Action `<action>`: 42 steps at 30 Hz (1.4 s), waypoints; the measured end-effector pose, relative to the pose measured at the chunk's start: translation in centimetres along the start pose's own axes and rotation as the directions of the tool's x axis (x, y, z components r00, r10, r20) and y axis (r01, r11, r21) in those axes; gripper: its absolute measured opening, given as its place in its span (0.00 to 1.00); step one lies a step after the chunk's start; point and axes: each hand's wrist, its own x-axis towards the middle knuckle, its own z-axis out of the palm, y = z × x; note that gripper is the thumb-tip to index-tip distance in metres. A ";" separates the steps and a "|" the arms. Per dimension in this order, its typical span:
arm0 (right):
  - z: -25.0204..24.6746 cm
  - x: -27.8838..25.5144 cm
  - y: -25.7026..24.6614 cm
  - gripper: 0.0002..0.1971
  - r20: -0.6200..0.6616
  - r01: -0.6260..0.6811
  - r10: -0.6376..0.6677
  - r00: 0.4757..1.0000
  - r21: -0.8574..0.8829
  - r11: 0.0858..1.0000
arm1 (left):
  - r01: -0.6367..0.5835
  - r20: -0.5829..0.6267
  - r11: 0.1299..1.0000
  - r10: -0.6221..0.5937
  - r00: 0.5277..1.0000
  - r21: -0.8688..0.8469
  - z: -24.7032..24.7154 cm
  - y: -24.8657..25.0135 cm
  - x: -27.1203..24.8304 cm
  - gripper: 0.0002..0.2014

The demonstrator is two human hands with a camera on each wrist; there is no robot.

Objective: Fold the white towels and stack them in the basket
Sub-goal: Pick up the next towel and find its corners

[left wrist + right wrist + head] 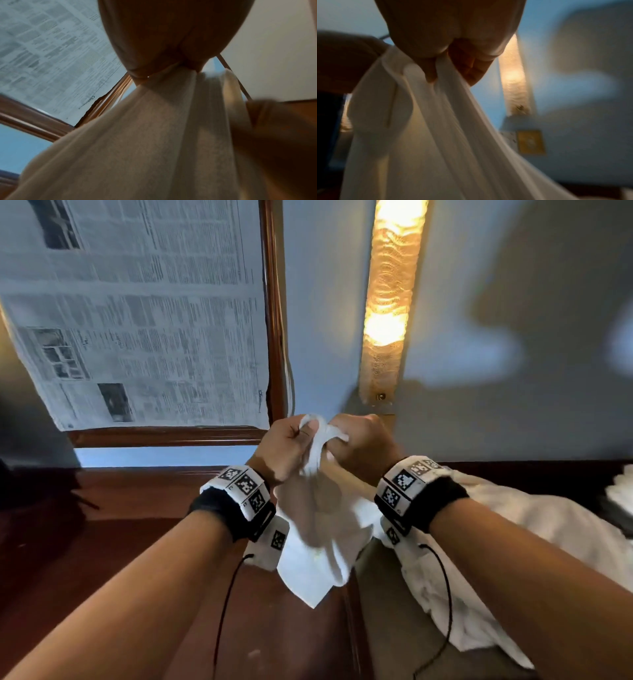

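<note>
Your left hand (284, 450) and right hand (363, 446) are raised close together, the fingers (467, 67) of each curled tight on the gathered top of 1 white towel (318, 542), which hangs loose and unfolded between your wrists, above the edge of the dark wooden worktop (113, 542). A heap of more white towels (507, 542) lies crumpled at your right. No basket and no folded towel appear in any of the 3 views, so judge the task near its beginning: this towel needs spreading and folding, and the heap remains.

Towel (318, 529) – soft matt cloth; frame (274, 313) glossy, probably wood.
</note>
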 end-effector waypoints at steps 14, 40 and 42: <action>0.1 -11.2 3.7 0.13 0.018 -0.706 0.706 0.708 0.044 0.707 | 0.082 0.062 0.975 -0.071 0.996 -0.207 -1.5 -1.1 -2.6 0.18; -3.5 -19.4 13.3 0.12 -0.010 -0.741 0.742 0.670 0.064 0.669 | 0.204 0.048 0.945 -0.198 0.979 -0.257 4.0 2.3 -1.4 0.20; -3.6 -16.2 10.8 0.16 0.008 -0.647 0.666 0.746 0.247 0.721 | 0.226 0.067 0.925 -0.216 0.974 -0.306 5.3 2.7 -2.2 0.17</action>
